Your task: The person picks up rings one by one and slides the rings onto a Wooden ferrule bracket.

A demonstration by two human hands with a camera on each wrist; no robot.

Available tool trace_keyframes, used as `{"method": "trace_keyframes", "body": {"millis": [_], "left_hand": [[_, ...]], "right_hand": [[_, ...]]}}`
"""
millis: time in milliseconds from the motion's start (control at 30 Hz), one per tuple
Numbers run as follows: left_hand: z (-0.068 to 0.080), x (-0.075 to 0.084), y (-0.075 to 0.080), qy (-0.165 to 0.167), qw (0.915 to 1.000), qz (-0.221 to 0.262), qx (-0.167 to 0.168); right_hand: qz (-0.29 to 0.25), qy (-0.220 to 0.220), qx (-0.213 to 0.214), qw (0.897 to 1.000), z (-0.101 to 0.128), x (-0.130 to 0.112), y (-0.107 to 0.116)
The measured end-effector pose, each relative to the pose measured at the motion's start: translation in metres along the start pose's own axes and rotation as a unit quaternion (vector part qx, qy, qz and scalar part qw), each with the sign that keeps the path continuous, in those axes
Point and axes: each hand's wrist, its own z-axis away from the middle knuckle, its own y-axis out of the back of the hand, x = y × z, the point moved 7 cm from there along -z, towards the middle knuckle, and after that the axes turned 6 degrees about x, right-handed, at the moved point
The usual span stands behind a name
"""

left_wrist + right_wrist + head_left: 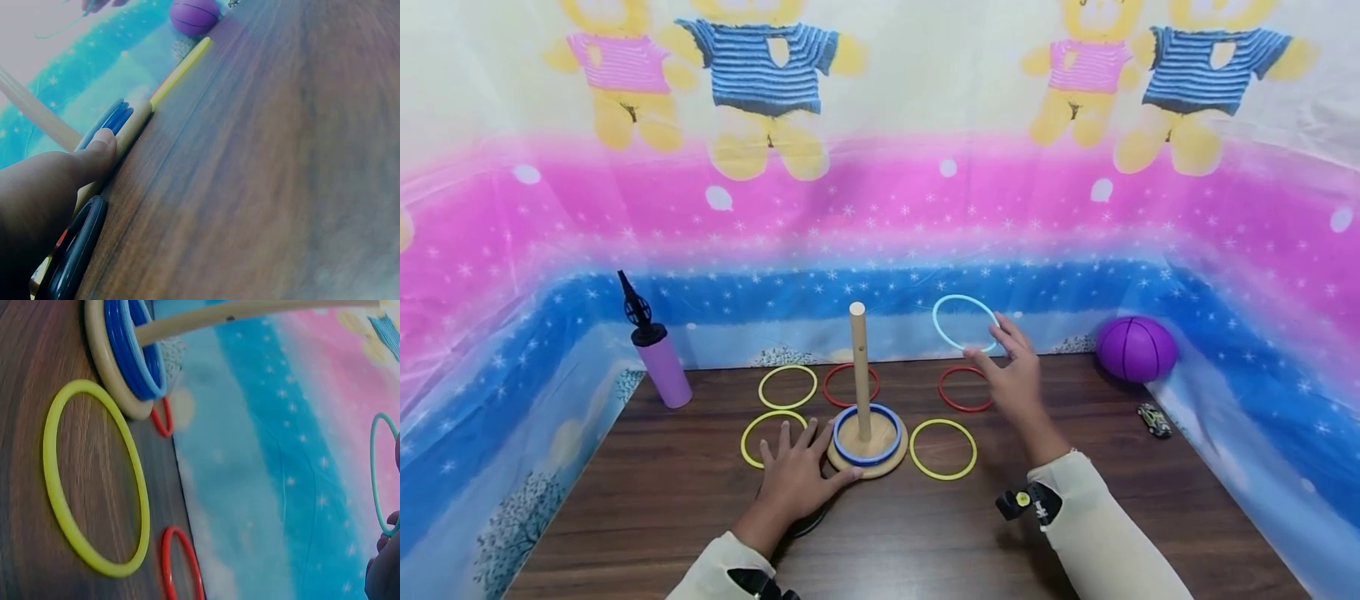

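Observation:
My right hand (pixel 1015 379) pinches a light blue ring (pixel 937 327) between thumb and fingers, raised above the far right part of the table. A wooden post (pixel 861 375) stands upright on a round wooden base (pixel 880 472). Blue rings (pixel 119 353) lie stacked on the base around the post. My left hand (pixel 797 475) rests at the base's left side with fingers spread, its thumb (pixel 100 150) on the base's edge. Under that hand a dark ring (pixel 94 231) shows partly, the rest hidden.
Yellow rings (pixel 912 454) lie left and right of the base, red rings (pixel 942 392) farther back. A purple pump (pixel 666 371) stands at the back left. A purple ball (pixel 1137 348) and a toy car (pixel 1153 421) are at right. A printed cloth (pixel 880 208) walls the table (pixel 925 542).

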Motion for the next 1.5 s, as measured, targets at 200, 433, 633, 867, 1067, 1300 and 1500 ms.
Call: {"method": "trace_keyframes", "body": {"millis": [200,433,633,867,1067,1300,1500], "left_hand": [[0.0,-0.001,0.0,0.001,1.0,-0.002,-0.005],[0.001,0.0,0.001,-0.001,1.0,0.003,-0.006],[0.001,0.001,0.001,-0.004,1.0,0.004,-0.001],[0.001,0.0,0.002,-0.001,1.0,0.006,-0.005],[0.0,0.0,0.003,-0.001,1.0,0.006,-0.005],[0.0,0.001,0.007,-0.009,0.9999,0.006,0.0],[0.001,0.001,0.005,-0.007,0.9999,0.007,-0.003]], "right_hand": [[-0.035,-0.016,0.017,0.999,-0.002,-0.019,-0.012],[-0.076,-0.033,0.015,0.996,-0.001,-0.05,-0.028],[-0.094,-0.019,0.008,0.995,0.002,-0.074,-0.038],[-0.13,-0.019,-0.028,0.991,0.01,-0.092,-0.049],[-0.136,-0.013,-0.043,0.99,0.012,-0.095,-0.056],[-0.135,0.002,-0.061,0.989,0.012,-0.102,-0.06],[-0.094,0.047,-0.097,0.99,0.018,-0.108,-0.073]]}}
